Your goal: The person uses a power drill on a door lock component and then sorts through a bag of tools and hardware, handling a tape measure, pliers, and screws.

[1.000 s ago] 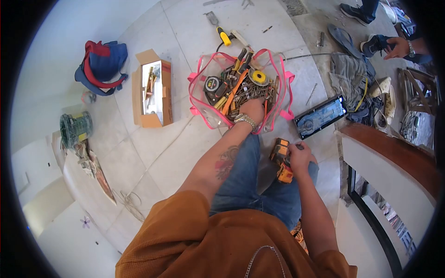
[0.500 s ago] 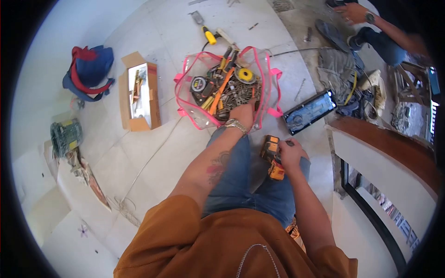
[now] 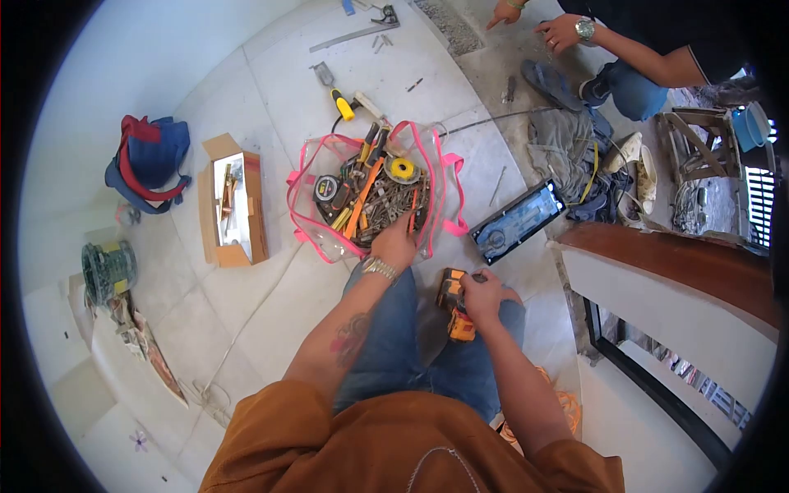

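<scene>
My left hand [image 3: 393, 246], with a metal watch at the wrist, reaches over the near rim of a clear bag with pink trim [image 3: 322, 256]. Its fingertips are among the loose hardware, beside a thin orange-red stick [image 3: 413, 199], and are partly hidden. Many screws or nails [image 3: 388, 205] fill the bag, along with a tape measure [image 3: 327, 189], a yellow reel [image 3: 402, 170] and an orange strip-like tool [image 3: 362, 201]. My right hand [image 3: 485, 297] is closed round a yellow-orange and black cordless drill [image 3: 461, 324], resting at my right thigh.
To the right lies a black tray-like case [image 3: 519, 222]. An open cardboard box [image 3: 255, 209] and a blue-red backpack [image 3: 152, 164] are left. A yellow-handled scraper [image 3: 341, 104] and a metal square [image 3: 353, 39] lie ahead. Another person's hand [image 3: 561, 33] shows at upper right.
The view has shifted, so the bag and floor items appear further left and lower. My left hand stays in the bag and my right keeps the drill. The other person's second hand has come into view.
</scene>
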`<state>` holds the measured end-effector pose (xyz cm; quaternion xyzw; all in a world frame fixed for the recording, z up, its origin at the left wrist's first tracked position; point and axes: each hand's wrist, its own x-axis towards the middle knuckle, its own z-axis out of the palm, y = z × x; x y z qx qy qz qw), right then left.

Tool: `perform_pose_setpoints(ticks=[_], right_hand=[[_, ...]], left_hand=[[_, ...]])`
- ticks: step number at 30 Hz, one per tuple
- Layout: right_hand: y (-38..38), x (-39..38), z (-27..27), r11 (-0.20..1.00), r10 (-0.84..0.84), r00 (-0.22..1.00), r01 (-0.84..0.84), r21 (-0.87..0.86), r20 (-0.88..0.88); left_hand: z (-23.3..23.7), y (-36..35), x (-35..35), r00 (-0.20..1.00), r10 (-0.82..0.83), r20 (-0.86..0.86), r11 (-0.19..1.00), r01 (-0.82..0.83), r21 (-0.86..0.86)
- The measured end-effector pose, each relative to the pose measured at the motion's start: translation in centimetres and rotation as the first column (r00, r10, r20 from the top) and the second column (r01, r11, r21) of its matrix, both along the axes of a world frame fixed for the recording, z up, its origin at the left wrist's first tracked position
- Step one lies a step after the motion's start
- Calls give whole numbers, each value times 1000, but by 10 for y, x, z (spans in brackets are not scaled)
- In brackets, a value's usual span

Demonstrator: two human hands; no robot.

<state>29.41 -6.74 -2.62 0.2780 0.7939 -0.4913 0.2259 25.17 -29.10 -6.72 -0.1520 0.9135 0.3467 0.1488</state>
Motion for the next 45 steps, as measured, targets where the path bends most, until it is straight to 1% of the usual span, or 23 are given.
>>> perform_pose_setpoints(ticks=[2,4,5,6,8,9,10,11,12,13,14,15,16,17,19,20,22,23,25,29,32,34,45], right_hand=[[0,3,-2,1000,-4,1000,4,3,-31],[3,9,-10,997,68,997,-66,48,-47],[7,8,-12,992,99,993,-94,78,-65],[9,9,-14,996,82,995,-80,43,-50],[14,10,-8,998,62,996,-60,19,-65],[14,10,1,987,-49,998,42,-157,-38],[17,11,7,934,-146,989,143,-328,14],[26,14,5,935,-146,989,139,-327,1],[37,16,0,944,-144,988,123,-306,-46],[48,20,-2,953,-140,986,110,-283,-88],[61,26,1,953,-140,987,111,-281,-86],[75,33,7,992,105,990,-98,80,-94],[87,39,11,857,334,942,-296,422,-17],[99,48,8,856,339,941,-300,421,-19],[110,70,-3,623,241,915,-402,671,325],[109,70,2,626,247,914,-403,667,321],[108,74,16,798,18,886,-292,527,463],[106,73,22,801,18,885,-291,523,464],[97,67,29,784,32,899,-293,548,436],[95,64,21,770,10,902,-282,573,431],[93,56,20,726,15,902,-306,615,431],[91,55,22,721,14,901,-310,619,434],[79,39,24,697,-12,886,-324,639,463]], left_hand=[[13,-3,15,997,21,-68,1000,-23,-17],[17,-9,35,979,-37,-200,997,23,-74],[29,-11,42,991,-79,-105,993,69,-92],[43,-13,47,993,-118,-16,988,115,-108],[50,-16,63,985,-171,10,969,170,-177],[49,-20,75,980,-196,-24,966,189,-179],[49,-21,80,975,-219,-50,961,206,-182],[57,-17,78,974,-218,-62,962,204,-181],[69,-13,76,965,-227,130,932,254,-258],[76,-9,75,923,-211,323,893,316,-320],[72,-6,77,922,-211,325,894,317,-318],[65,-3,80,914,-111,390,914,248,-322],[61,-1,81,894,-8,449,926,176,-333],[61,3,77,894,-3,448,927,170,-335],[65,8,65,804,120,583,926,121,-358],[66,9,59,805,128,580,924,116,-365],[67,13,49,733,175,657,922,112,-371],[65,16,49,732,176,658,920,115,-375],[58,17,52,783,195,590,893,107,-437],[46,17,51,802,228,553,875,80,-477],[43,18,47,811,260,524,863,49,-503],[43,15,48,839,229,494,879,40,-476],[49,9,39,822,185,538,901,77,-428]])
